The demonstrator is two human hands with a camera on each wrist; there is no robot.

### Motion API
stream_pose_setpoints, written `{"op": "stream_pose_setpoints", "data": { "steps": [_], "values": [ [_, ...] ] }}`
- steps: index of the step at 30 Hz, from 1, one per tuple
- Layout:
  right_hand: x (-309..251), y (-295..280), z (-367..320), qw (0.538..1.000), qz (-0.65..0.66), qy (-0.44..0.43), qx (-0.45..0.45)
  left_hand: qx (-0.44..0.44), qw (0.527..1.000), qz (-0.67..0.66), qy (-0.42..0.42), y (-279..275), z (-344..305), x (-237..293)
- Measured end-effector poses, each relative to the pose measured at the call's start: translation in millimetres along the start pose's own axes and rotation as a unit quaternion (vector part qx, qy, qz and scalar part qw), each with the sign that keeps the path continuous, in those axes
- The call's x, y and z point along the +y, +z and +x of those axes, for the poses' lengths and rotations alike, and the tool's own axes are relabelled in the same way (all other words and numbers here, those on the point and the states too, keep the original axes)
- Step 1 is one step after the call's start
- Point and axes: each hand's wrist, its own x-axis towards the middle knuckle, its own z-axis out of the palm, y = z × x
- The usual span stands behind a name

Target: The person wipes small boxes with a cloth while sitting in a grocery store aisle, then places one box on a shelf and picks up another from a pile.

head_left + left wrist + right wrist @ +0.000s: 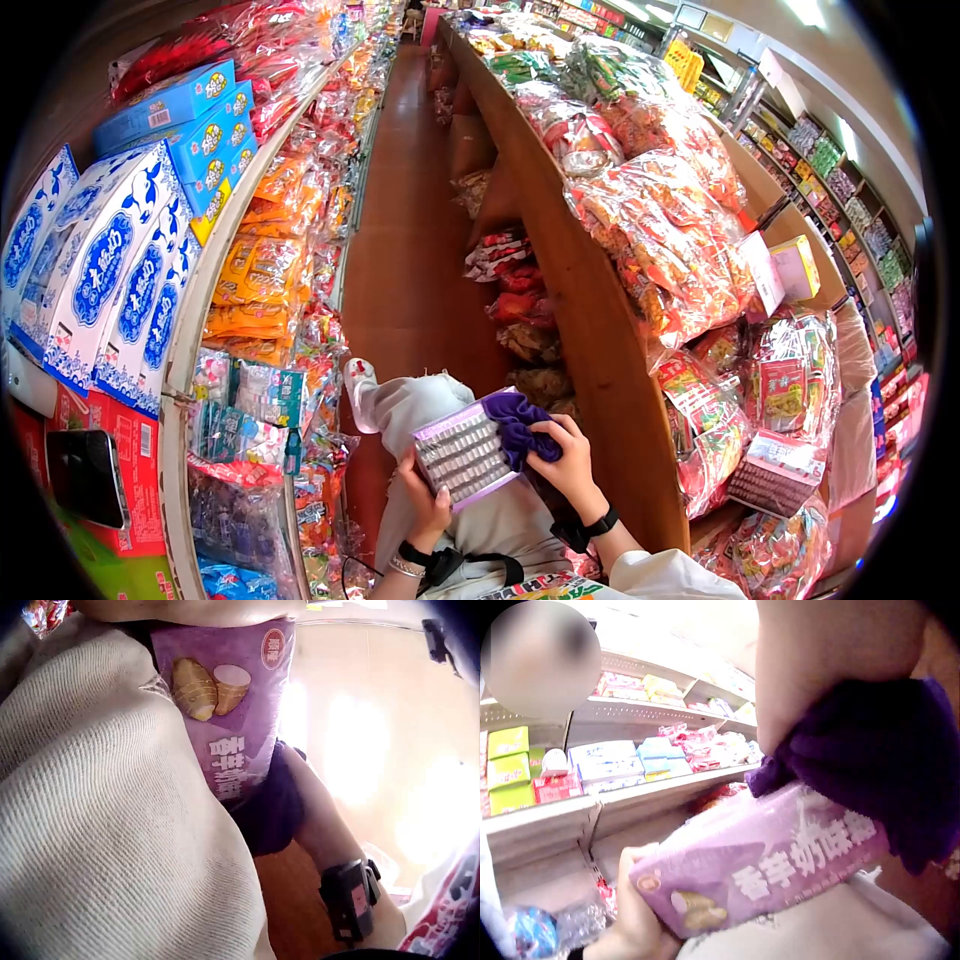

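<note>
A purple box [462, 462] of wrapped sweets, its top showing rows of small silvery packets, is tilted above the person's lap. My left hand [428, 507] grips its near left corner, thumb on the top edge. A bunched dark purple cloth [517, 428] lies against the box's right end, pinched by my right hand [568, 465]. In the left wrist view the box side [232, 712] shows printed taro roots, with the cloth [271, 814] at its lower end. Close up in the right wrist view, the cloth [877, 750] covers one end of the box [772, 862] and hides the right fingertips.
On the left, a shelf carries blue-and-white boxes [105, 265], orange snack bags [258, 270] and a black phone [86, 478]. A wooden shelf side [590, 290] stands close on the right, with bagged snacks [660, 240] above. The aisle floor [405, 200] runs between.
</note>
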Motion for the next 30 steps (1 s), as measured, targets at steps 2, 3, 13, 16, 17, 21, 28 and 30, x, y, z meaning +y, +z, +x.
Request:
{"op": "stream_pose_setpoints", "data": {
  "steps": [2, 3, 13, 16, 17, 21, 28, 30],
  "values": [
    [-1, 2, 20, 0.997, 0.076, -0.011, -0.032, -0.009, 1.000, -0.015, -0.014, -2, 2, 5],
    [1, 5, 32, 0.992, 0.114, -0.021, -0.041, -0.014, 1.000, -0.014, -0.020, -5, 2, 3],
    [48, 35, 67, 0.864, 0.453, 0.151, -0.161, 0.035, 0.999, -0.001, -0.016, -5, 8, 15],
    [58, 28, 37, 0.826, 0.504, 0.208, -0.146, 0.018, 0.998, -0.030, -0.043, -5, 11, 19],
    [62, 26, 24, 0.825, 0.500, 0.217, -0.146, 0.013, 0.998, -0.044, -0.051, -6, 12, 20],
    [70, 20, -18, 0.818, 0.492, 0.255, -0.153, -0.015, 0.996, -0.050, -0.075, -11, 12, 20],
    [56, 19, 35, 0.857, 0.452, 0.199, -0.146, -0.090, 0.990, 0.003, -0.105, -29, 11, 10],
    [50, 25, 60, 0.872, 0.440, 0.163, -0.140, -0.089, 0.991, 0.017, -0.096, -30, 11, 6]
  ]
}}
